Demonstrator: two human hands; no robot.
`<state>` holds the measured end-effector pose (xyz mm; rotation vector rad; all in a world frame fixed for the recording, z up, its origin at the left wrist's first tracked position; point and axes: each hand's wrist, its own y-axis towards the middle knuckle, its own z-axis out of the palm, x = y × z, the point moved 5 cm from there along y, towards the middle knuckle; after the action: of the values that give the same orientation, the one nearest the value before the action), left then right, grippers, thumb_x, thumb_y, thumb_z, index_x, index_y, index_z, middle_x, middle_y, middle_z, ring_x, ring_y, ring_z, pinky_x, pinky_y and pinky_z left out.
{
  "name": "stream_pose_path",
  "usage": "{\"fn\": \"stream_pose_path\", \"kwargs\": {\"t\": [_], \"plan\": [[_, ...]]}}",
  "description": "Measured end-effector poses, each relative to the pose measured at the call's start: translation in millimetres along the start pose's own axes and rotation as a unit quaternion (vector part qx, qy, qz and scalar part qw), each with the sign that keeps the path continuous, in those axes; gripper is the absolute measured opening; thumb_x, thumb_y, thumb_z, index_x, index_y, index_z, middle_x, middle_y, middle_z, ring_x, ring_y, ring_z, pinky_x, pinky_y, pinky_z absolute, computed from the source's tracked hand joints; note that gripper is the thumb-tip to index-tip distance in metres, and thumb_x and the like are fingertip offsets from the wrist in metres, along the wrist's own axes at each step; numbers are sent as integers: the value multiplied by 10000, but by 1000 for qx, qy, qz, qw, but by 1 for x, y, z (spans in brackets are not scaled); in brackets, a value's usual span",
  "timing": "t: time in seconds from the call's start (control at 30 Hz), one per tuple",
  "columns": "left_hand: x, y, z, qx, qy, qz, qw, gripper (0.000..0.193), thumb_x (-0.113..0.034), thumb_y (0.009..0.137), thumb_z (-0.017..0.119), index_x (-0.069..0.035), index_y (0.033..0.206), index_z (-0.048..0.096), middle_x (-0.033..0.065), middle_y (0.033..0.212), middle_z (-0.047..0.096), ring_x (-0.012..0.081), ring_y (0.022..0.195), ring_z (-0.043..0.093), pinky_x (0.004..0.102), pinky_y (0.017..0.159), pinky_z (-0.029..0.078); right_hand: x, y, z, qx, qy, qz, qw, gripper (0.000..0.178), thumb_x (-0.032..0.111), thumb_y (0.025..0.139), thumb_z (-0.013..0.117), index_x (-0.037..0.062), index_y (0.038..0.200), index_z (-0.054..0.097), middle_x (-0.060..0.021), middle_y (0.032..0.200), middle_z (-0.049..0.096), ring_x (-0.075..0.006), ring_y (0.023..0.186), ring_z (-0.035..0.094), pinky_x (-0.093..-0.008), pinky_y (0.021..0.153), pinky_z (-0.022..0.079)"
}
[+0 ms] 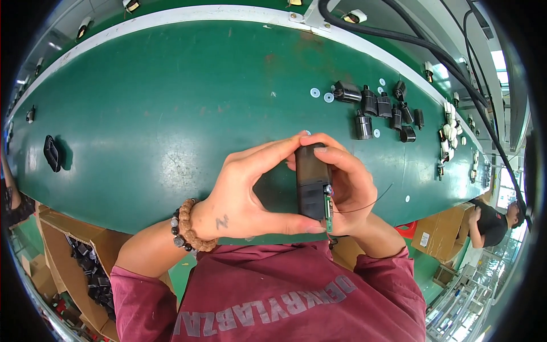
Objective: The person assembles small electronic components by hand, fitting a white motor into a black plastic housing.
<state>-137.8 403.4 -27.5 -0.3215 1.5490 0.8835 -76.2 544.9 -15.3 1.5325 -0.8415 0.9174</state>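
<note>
A dark, boxy plastic housing [311, 181], smoky in its upper half and black below, is held upright between my two hands over the near side of the green table. My left hand [238, 191] spans it, fingertips at its top end and thumb at the bottom corner. From the right side my right hand [354, 185] wraps round it, its thumb near the top. A narrow green circuit board [329, 212] sticks out along the housing's lower right edge, with a thin dark wire [370, 205] trailing past my right hand. The fingers behind the housing are partly hidden.
Several black plastic parts [383, 105] and thin round discs [329, 97] lie right of centre, a pile of white-and-black pieces [449, 137] beyond. Far left sits a black shell [52, 154]. Thick cables [393, 39] hang at upper right. Cardboard boxes [51, 239] flank me; another person [493, 222] is at right.
</note>
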Motion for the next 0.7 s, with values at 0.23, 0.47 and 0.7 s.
{"fn": "stream_pose_path", "kwargs": {"t": [0.23,0.47,0.7], "plan": [[-2,-1,0,-31,77,21,996,1019,-319,561,931,42,1376,438,167,1253,573,223,1015,608,350,936,483,-5,11,2,27,40,-25,999,531,-23,828,615,-47,1312,397,-253,1377,366,-310,1178,527,-403,1000,457],[-6,-6,2,-44,71,61,995,1056,-318,569,927,30,1411,392,163,1243,577,231,1017,610,356,923,490,2,10,3,22,27,-39,999,518,-69,821,590,-38,1302,402,-268,1357,379,-304,1135,556,-401,974,477],[-2,-6,7,-41,41,32,998,1049,-325,591,917,16,1423,377,158,1237,579,223,1024,608,362,927,487,8,10,0,30,8,-16,999,524,-84,825,581,-33,1311,390,-265,1356,392,-298,1115,574,-403,974,478]]}}
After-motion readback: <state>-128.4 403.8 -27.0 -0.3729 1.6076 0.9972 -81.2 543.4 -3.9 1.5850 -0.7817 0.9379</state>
